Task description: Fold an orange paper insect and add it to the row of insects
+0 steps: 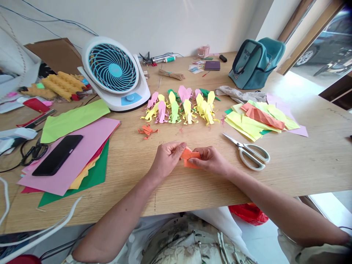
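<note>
Both my hands grip one small folded piece of orange paper (191,164) above the table's front part. My left hand (169,156) pinches its upper left corner between thumb and fingers. On the other side, my right hand (210,159) holds the right edge, thumb on top. A finished-looking orange origami figure (147,131) lies just beyond my left hand. Behind it stand several yellow, pink and green origami figures (188,110) in rows. White-handled scissors (251,152) lie open to the right of my right hand.
On the left, a black phone (57,155) rests on stacked coloured paper (95,137), near a white fan (115,73). Loose yellow and orange sheets (247,123) lie to the right, before a grey cloth (242,94) and a teal bag (257,64). A white cable (63,220) crosses the front left.
</note>
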Available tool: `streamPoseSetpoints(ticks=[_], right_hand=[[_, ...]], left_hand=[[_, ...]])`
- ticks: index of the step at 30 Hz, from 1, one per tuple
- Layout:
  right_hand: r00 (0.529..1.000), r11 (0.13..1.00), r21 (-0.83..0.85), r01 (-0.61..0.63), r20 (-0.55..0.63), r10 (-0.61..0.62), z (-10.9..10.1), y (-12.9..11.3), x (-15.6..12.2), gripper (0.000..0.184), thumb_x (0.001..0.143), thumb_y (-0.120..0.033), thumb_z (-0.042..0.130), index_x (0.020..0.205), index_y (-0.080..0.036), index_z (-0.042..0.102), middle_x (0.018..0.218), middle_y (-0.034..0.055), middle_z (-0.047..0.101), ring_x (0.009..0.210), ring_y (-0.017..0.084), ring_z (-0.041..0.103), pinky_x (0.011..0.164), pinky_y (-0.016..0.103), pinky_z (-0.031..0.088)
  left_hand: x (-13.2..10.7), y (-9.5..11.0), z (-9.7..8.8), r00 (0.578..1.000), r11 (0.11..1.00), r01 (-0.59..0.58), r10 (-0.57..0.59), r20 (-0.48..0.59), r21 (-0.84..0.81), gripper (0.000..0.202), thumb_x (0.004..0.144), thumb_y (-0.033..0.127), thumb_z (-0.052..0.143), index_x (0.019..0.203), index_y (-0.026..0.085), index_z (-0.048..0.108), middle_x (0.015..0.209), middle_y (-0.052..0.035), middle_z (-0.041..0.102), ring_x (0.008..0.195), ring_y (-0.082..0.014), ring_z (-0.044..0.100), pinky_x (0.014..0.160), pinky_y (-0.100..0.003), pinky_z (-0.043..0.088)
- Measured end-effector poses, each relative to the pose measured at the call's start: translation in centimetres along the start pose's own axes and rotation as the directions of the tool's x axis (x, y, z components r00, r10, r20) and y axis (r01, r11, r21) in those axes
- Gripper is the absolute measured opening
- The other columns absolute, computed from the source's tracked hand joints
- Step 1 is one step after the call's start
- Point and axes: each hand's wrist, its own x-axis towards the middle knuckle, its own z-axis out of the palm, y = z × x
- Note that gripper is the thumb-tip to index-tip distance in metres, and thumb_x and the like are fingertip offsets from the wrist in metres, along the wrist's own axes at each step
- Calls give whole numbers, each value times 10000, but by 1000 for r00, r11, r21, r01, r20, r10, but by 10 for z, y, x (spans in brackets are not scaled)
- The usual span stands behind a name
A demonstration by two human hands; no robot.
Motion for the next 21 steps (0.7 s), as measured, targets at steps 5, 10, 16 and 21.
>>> streamPoseSetpoints(ticks=[5, 10, 16, 21], right_hand=[[997, 993, 120, -25, -65, 33, -2, 4, 3, 484, 750, -622, 699, 751, -146, 615, 601, -39, 465, 535, 77, 337, 492, 233, 233], [997, 984, 174, -28, -61, 39, -2, -1, 4, 457, 724, -588, 743, 776, -141, 665, 631, -19, 546, 546, 83, 386, 494, 222, 274], [998, 983, 180, -47, -29, 53, -2, -5, 3, 488, 718, -595, 748, 846, -125, 723, 721, 25, 671, 572, 94, 472, 508, 215, 328], [999, 986, 167, -9, -40, 16, -3, 0, 2, 501, 759, -621, 710, 886, -137, 734, 748, 43, 695, 593, 120, 525, 524, 235, 361]], left_hand=[[2, -2, 3, 998, 998, 57, -57, -15, 4, 314, 830, 453, 678, 751, 150, 644, 686, 2, 574, 622, -113, 520, 566, -217, 418], [5, -10, 4, 993, 992, 117, -118, -17, -41, 346, 768, 408, 726, 625, 155, 539, 595, 38, 476, 564, -85, 415, 527, -212, 334], [8, -10, -2, 989, 986, 147, -148, -5, -84, 423, 742, 472, 743, 585, 156, 510, 573, 43, 438, 554, -81, 382, 526, -221, 300], [8, -8, -4, 991, 985, 137, -137, 8, -105, 477, 801, 541, 687, 567, 152, 541, 557, 26, 481, 550, -87, 423, 544, -224, 340]])
